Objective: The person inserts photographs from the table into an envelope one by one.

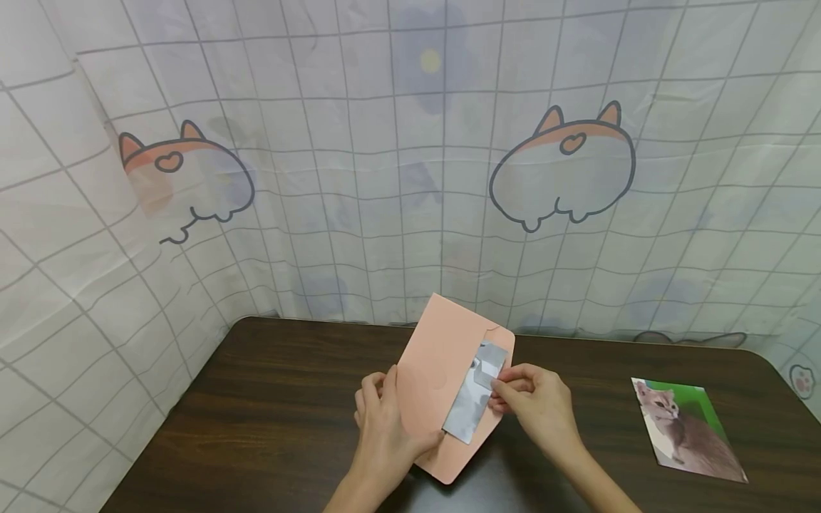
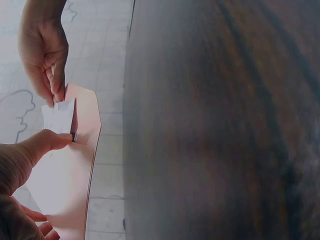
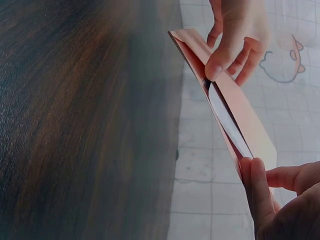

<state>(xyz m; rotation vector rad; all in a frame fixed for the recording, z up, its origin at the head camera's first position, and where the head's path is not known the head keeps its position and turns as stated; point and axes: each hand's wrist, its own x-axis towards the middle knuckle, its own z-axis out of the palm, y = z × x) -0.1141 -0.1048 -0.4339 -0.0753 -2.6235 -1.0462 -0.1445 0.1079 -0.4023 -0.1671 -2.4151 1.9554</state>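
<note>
A pink envelope (image 1: 438, 356) is held tilted above the table, its flap (image 1: 454, 462) folded out on the right. Partway out of its mouth lies a grey-and-white printed card (image 1: 473, 399), its other part hidden inside. My left hand (image 1: 383, 434) grips the envelope's left side, fingers behind, with the thumb (image 2: 55, 140) on the front panel at the mouth by the card's lower corner. At the card's outer edge, my right hand (image 1: 539, 402) pinches it between thumb and fingers. From the right wrist view, the card (image 3: 227, 120) shows as a pale strip between panel and flap.
On the right of the dark wooden table (image 1: 269, 399) lies a photo of a cat (image 1: 689, 431) against green. A white grid-patterned curtain (image 1: 359, 178) with cartoon animal drawings hangs behind the table and along its left side.
</note>
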